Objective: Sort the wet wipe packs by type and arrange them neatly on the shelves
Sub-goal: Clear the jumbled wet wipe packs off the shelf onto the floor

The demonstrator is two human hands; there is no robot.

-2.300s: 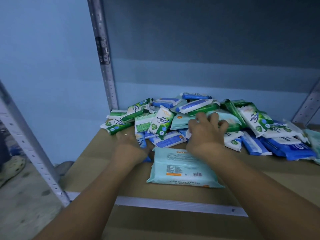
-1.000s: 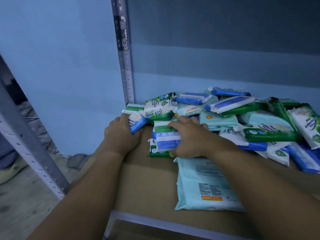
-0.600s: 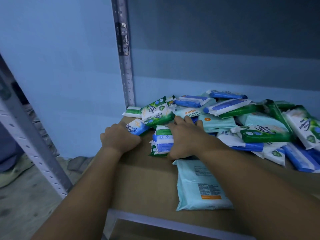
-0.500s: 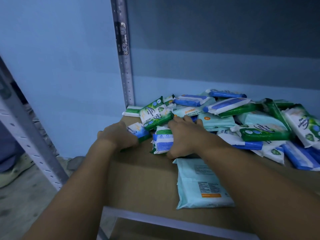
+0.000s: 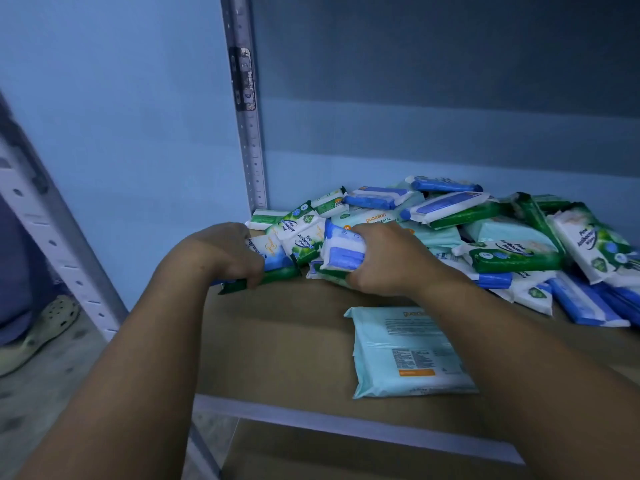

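The blue-and-white pack (image 5: 341, 252) is at the left front of the pile of wet wipe packs (image 5: 485, 237), gripped by the right hand (image 5: 388, 261). The fingers curl over its top and the thumb tucks in beneath. Half a second ago that hand lay flatter on the stack; now it is clenched round the pack.

The left hand (image 5: 221, 251) has its fingers closed on a blue-cornered pack (image 5: 273, 254) with a green pack (image 5: 273, 278) under it, at the shelf's left edge. More of the upper pack's face shows than before. Its label begins "fragrance" and the rest is covered.

Green-and-white packs (image 5: 512, 252) in the pile read "Pine Antibacterial Wipes". A pale teal one (image 5: 375, 218) behind the hands reads "guardian".

A large teal pack (image 5: 398, 351) lies flat, back side up, near the front of the brown shelf (image 5: 277, 341), apart from the pile and partly under the right forearm. It has "guardian" at its top and an orange strip below print too small to read.

A perforated metal upright (image 5: 249, 150) stands at the shelf's back left corner, against a blue wall (image 5: 121, 133).
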